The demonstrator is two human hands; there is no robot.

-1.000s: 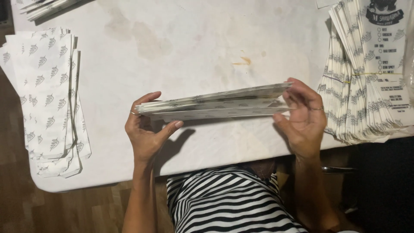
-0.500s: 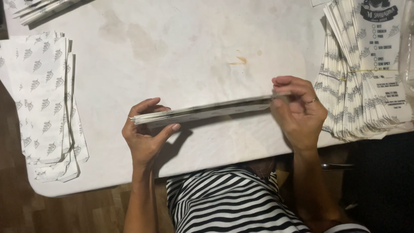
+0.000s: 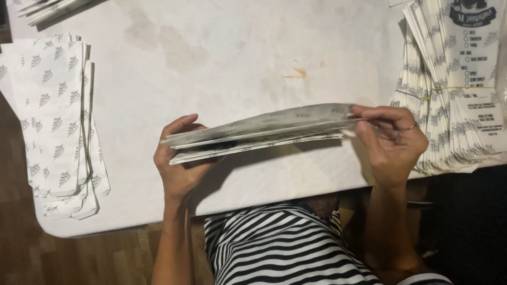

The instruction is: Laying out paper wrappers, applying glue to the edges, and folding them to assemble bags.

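A thin stack of flat paper bags (image 3: 264, 132) is held edge-on above the near part of the white surface (image 3: 222, 63), so that mostly the layered edges show, white with small grey printed marks. The left hand (image 3: 179, 163) is closed on the stack's left end, thumb on top and the other fingers curled beneath it. The right hand (image 3: 391, 140) grips the right end, its fingers pinching the upper sheets, which lift slightly apart from the lower ones so the stack fans open a little; a ring sits on one finger. The stack runs nearly level, its right end a touch higher than its left. On the left edge of the surface lies a loose pile of white bags (image 3: 53, 116) printed with a repeating grey leaf-like pattern, their long sides running away from the person. At the far right rests a thicker fanned pile of bags (image 3: 454, 105), the top one bearing a dark emblem and rows of small printed lines with tick boxes, bound by a thin yellowish band. A few brownish stains (image 3: 296, 74) mark the surface between the piles. Another sheaf of paper (image 3: 47, 8) shows at the top left corner.
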